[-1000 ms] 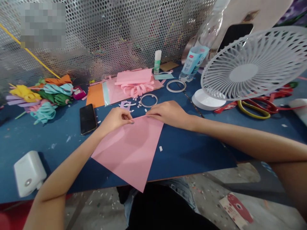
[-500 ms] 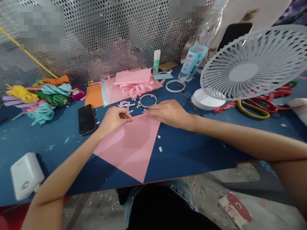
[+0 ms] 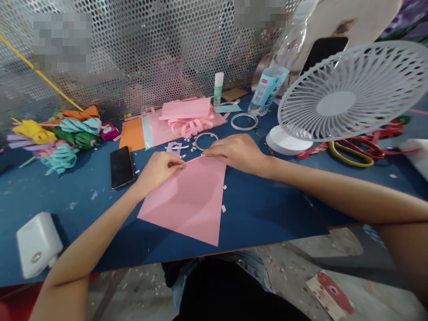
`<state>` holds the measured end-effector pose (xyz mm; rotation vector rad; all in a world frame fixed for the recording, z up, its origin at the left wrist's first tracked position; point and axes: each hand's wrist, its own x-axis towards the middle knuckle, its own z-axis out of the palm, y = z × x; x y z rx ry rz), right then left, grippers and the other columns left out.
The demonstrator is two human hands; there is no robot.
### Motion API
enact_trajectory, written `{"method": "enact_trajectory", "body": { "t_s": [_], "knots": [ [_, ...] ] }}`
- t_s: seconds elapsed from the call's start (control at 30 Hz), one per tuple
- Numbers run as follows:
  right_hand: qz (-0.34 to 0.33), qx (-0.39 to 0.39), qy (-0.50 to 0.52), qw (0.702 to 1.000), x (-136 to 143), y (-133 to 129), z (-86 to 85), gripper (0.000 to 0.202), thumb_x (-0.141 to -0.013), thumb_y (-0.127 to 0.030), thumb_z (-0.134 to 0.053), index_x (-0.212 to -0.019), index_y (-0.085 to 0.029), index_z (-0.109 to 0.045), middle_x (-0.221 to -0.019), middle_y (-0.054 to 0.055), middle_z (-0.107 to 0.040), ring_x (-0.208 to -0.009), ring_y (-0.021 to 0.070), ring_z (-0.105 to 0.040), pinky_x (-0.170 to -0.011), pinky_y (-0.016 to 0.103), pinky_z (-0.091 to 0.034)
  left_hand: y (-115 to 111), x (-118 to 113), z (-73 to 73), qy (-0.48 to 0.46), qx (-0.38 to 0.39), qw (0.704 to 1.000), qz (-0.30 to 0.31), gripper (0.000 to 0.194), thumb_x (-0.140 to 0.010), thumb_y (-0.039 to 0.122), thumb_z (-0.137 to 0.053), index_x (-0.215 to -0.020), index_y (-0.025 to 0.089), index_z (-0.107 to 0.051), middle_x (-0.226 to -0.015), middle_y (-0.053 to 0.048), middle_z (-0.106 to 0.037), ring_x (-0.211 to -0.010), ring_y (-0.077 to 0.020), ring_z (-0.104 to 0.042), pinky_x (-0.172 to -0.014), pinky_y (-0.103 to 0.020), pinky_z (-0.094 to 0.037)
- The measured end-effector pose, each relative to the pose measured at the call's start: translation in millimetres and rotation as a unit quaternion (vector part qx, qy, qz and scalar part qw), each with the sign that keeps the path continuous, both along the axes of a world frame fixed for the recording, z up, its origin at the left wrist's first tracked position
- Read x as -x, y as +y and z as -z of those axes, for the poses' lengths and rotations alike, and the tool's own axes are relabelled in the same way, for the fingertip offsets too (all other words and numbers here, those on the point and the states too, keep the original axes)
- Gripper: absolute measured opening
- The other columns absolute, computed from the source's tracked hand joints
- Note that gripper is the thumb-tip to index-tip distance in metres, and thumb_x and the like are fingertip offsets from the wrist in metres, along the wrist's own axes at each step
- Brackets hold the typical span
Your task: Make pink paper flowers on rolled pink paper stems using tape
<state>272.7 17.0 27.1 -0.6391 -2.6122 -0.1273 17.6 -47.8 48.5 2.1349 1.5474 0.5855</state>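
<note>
A sheet of pink paper (image 3: 187, 200) lies on the blue tabletop in front of me, its near edge slanting down to a corner at the right. My left hand (image 3: 162, 169) pinches the sheet's far edge near its left part, thumb and fingers pressed together. At the right part of that edge, the fingers of my right hand (image 3: 234, 154) are closed on the paper. A narrow strip along the far edge, between the hands, looks turned up or folded. Just beyond the right fingers lies a roll of thin tape (image 3: 206, 141), partly hidden by the hand.
Left of the paper are a phone (image 3: 122, 167) and a white device (image 3: 38, 245). Paper flowers (image 3: 60, 138), pink paper strips (image 3: 190, 125) and a glue stick (image 3: 218, 89) line the back. A bottle (image 3: 270, 84), a fan (image 3: 341, 102) and yellow-handled scissors (image 3: 351, 154) stand or lie right.
The pink sheet has turned anticlockwise, its near corner swinging right and slightly away from me. Both hands stay on the far edge with little movement.
</note>
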Motion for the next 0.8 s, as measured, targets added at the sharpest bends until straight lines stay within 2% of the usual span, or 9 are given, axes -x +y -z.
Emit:
{"method": "enact_trajectory", "body": {
  "t_s": [0.1,0.23,0.33,0.43,0.6,0.8],
  "knots": [
    [-0.011,0.001,-0.018,1.000,1.4,-3.3,-1.2,0.028,-0.100,-0.026,-0.046,-0.109,-0.025,-0.073,-0.101,-0.001,-0.075,-0.084,0.0156,-0.070,-0.060,0.026,-0.040,-0.1,-0.7,-0.7,-0.013,-0.005,1.000,-0.026,0.005,-0.074,0.018,-0.070,-0.071,0.020,-0.074,-0.070,-0.001,-0.073,-0.064,-0.0144,-0.064,-0.063,-0.025,-0.048],
    [-0.010,0.007,-0.064,0.998,3.2,-8.5,-5.3,0.027,-0.100,-0.025,-0.047,-0.113,-0.024,-0.071,-0.103,0.001,-0.075,-0.080,0.0159,-0.069,-0.058,0.025,-0.038,0.0,-0.1,-0.7,-0.010,-0.007,0.999,-0.044,0.006,-0.072,0.020,-0.073,-0.067,0.018,-0.070,-0.065,-0.001,-0.070,-0.062,-0.0138,-0.063,-0.062,-0.025,-0.046],
    [0.001,0.027,-0.069,0.997,3.0,-8.7,-8.7,0.027,-0.099,-0.022,-0.047,-0.110,-0.022,-0.072,-0.102,0.003,-0.075,-0.081,0.0160,-0.069,-0.059,0.025,-0.039,-0.7,0.4,-1.4,0.000,-0.012,0.999,-0.034,0.005,-0.075,0.022,-0.072,-0.072,0.019,-0.071,-0.072,-0.002,-0.072,-0.067,-0.0149,-0.063,-0.066,-0.026,-0.046],
    [0.004,0.051,-0.046,0.998,1.5,-4.6,-9.7,0.028,-0.099,-0.023,-0.046,-0.108,-0.022,-0.073,-0.102,0.002,-0.075,-0.086,0.0166,-0.069,-0.062,0.025,-0.042,-4.0,-1.4,-5.1,0.045,-0.015,0.999,-0.012,0.012,-0.082,0.027,-0.066,-0.076,0.020,-0.073,-0.078,-0.004,-0.073,-0.071,-0.0170,-0.063,-0.068,-0.029,-0.047],
    [-0.009,0.078,-0.015,0.997,0.3,1.4,-7.5,0.027,-0.098,-0.022,-0.048,-0.105,-0.023,-0.074,-0.103,0.001,-0.075,-0.091,0.0170,-0.070,-0.068,0.025,-0.046,-14.3,-8.5,-12.5,0.129,-0.017,0.991,0.014,0.021,-0.086,0.016,-0.055,-0.089,0.020,-0.075,-0.095,-0.007,-0.075,-0.087,-0.0224,-0.066,-0.075,-0.033,-0.047],
    [-0.047,0.126,-0.011,0.991,1.8,-0.9,-8.7,0.026,-0.098,-0.025,-0.050,-0.108,-0.021,-0.073,-0.104,0.003,-0.074,-0.093,0.0173,-0.069,-0.076,0.026,-0.049,-14.7,-9.0,-15.6,0.109,-0.001,0.993,-0.034,0.009,-0.078,0.016,-0.065,-0.072,0.019,-0.071,-0.076,-0.004,-0.072,-0.073,-0.0189,-0.064,-0.065,-0.029,-0.046]
  ]
}}
